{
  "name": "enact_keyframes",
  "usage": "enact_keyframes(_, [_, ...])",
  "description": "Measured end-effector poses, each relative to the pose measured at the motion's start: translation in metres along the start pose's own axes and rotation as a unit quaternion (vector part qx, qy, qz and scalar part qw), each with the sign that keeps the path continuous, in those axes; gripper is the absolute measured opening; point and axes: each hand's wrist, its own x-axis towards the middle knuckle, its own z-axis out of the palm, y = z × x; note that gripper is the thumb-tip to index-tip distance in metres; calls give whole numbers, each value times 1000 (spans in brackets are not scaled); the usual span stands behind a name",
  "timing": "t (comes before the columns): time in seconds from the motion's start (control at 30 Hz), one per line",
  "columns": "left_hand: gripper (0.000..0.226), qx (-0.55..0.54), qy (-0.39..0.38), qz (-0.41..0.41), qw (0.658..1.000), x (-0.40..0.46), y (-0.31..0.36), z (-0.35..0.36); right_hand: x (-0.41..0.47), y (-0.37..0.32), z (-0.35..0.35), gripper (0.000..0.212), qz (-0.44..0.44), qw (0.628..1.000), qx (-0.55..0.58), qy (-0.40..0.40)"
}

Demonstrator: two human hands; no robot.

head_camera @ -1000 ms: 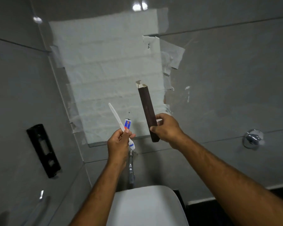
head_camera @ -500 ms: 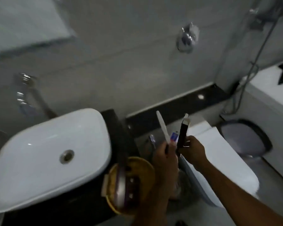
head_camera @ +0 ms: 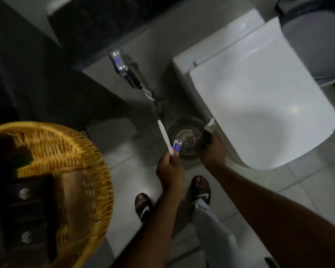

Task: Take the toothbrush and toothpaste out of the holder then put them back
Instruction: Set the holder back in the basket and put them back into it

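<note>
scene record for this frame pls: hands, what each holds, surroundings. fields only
left hand: grips white toothbrush and small toothpaste tube
right hand: grips dark box, top flap open
below hands: glass cup, appears empty
right side: white toilet lid, closed
left side: wicker basket
floor: pale tiles, two sandalled feet
image: dim, blurred

Woven yellow basket [head_camera: 81,171], lower left. White closed toilet lid [head_camera: 259,97], right. Chrome spray fitting [head_camera: 128,72] on wall. Clear glass bowl [head_camera: 174,128] on tiled floor [head_camera: 128,171].
</note>
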Motion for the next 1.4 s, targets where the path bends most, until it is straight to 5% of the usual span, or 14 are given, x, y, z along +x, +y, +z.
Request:
enact_keyframes(0.1, [25,13,13,1,1000,20,-18,14,15,20,28,38,19,999,-35,-26])
enact_keyframes(0.33, [23,-4,-22,4,1000,-31,5,-4,-34,2,-14,9,-5,997,-68,-28])
enact_keyframes(0.5, [22,-45,-85,61,994,-95,83,-49,-105,-75,-106,11,-159,982,-1,99])
enact_keyframes(0.7, [23,-83,-159,193,965,-155,178,-166,-198,-202,-190,25,-307,938,58,152])
enact_keyframes(0.83, [23,-72,-184,224,954,-161,198,-273,-255,-287,-205,28,-464,868,-17,176])
enact_keyframes(1.0, [25,52,-219,251,942,-149,194,-380,-301,-363,-185,47,-655,703,-263,85])
enact_keyframes(1.13, [21,69,-235,271,931,-143,187,-425,-321,-393,-161,20,-689,606,-396,24])
enact_keyframes(1.23, [14,84,-251,286,921,-138,179,-439,-335,-402,-152,6,-649,609,-457,3])
enact_keyframes(1.4, [31,123,-227,300,918,-127,171,-442,-346,-397,-156,19,-569,695,-440,-30])
